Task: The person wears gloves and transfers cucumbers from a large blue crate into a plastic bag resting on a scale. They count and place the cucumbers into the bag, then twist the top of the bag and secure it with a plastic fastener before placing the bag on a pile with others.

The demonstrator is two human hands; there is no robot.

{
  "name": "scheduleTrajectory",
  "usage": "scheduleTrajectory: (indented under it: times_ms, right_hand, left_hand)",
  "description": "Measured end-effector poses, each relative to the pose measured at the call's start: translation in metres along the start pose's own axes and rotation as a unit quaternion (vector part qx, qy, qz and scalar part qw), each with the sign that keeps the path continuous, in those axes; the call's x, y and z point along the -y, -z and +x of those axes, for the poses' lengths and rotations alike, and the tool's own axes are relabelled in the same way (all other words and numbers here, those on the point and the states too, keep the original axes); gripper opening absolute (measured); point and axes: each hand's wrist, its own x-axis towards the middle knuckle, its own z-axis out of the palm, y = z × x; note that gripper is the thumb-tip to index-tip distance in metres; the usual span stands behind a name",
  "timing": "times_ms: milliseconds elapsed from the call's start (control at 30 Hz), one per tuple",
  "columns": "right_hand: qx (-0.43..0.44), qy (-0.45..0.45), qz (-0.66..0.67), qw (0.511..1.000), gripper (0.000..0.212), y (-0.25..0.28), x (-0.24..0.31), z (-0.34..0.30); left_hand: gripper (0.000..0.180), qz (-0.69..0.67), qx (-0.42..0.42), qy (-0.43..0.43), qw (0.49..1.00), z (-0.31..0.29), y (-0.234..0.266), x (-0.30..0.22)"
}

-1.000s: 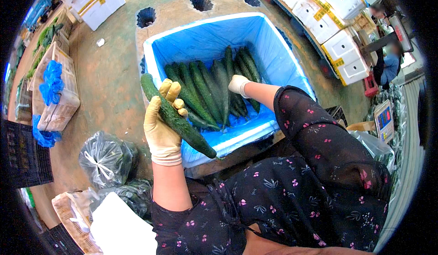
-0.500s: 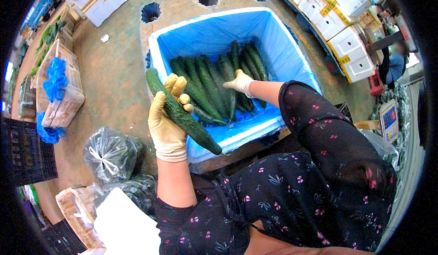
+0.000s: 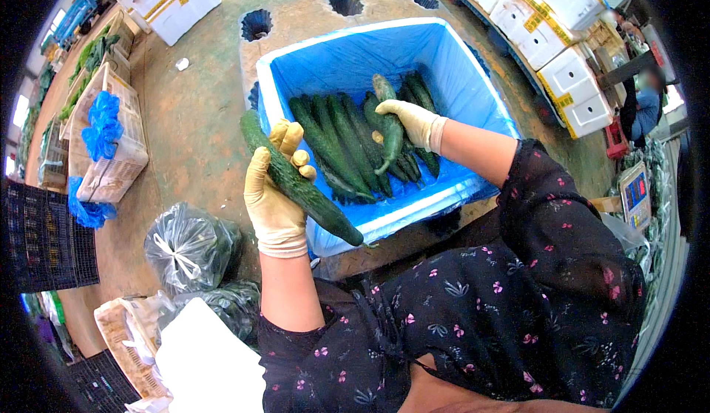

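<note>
Stained floor [image 3: 196, 143] surrounds the blue-lined box [image 3: 347, 62], gripping, I'd say, underway: left hand [image 3: 277, 206] curled round one cucumber [image 3: 302, 188] by the rim, right hand [image 3: 413, 123] clasping a paler cucumber [image 3: 393, 143] inside, lifting wanting clearance.

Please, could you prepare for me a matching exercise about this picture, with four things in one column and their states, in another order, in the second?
Column one
1. Left hand
2. Right hand
3. Clear plastic bag
4. Blue liner

Column two
A. Spread beneath the row of cucumbers
B. Grips a paler cucumber with a curved end
C. Holds a dark green cucumber
D. Closed with a white tie

Right pairs: 1-C; 2-B; 3-D; 4-A
</note>
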Motion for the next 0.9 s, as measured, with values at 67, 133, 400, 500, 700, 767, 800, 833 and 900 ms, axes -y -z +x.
scheduleTrajectory:
  times_ms: [67, 133, 400, 500, 700, 767, 800, 833, 900]
  right_hand:
    - [0.081, -0.008, 0.01, 0.997, 0.028, -0.007, 0.005, -0.017]
    - [0.143, 0.034, -0.018, 0.989, 0.03, -0.016, -0.003, -0.008]
    - [0.13, 0.21, -0.534, 0.809, 0.051, -0.05, -0.004, 0.041]
    - [0.056, 0.211, -0.525, 0.823, 0.036, -0.026, -0.003, 0.061]
    - [0.008, 0.122, -0.644, 0.755, 0.029, 0.014, -0.041, 0.081]
    - [0.02, 0.128, -0.628, 0.768, 0.029, 0.014, -0.055, 0.076]
    - [0.0, 0.186, -0.667, 0.721, 0.029, 0.014, -0.063, 0.081]
    - [-0.012, 0.188, -0.668, 0.72, 0.029, 0.01, -0.063, 0.078]
    - [-0.025, 0.189, -0.668, 0.719, 0.029, 0.001, -0.064, 0.072]
  left_hand:
    - [0.05, -0.004, 0.008, 0.006, 1.0, 0.001, 0.001, 0.0]
    - [0.05, -0.008, 0.017, 0.01, 1.0, 0.0, -0.001, 0.0]
    - [0.047, 0.009, 0.002, 0.006, 1.0, 0.0, -0.003, 0.002]
    - [0.054, -0.018, 0.022, 0.013, 1.0, 0.002, 0.006, 0.001]
    - [0.045, -0.009, 0.011, 0.018, 1.0, 0.0, -0.002, 0.003]
    - [0.045, -0.009, 0.008, 0.022, 1.0, 0.0, -0.001, 0.004]
    - [0.045, -0.009, 0.006, 0.025, 1.0, 0.001, 0.0, 0.004]
    - [0.045, -0.009, 0.005, 0.025, 1.0, 0.001, 0.001, 0.004]
    - [0.046, -0.016, 0.011, 0.028, 0.999, 0.002, 0.003, 0.004]
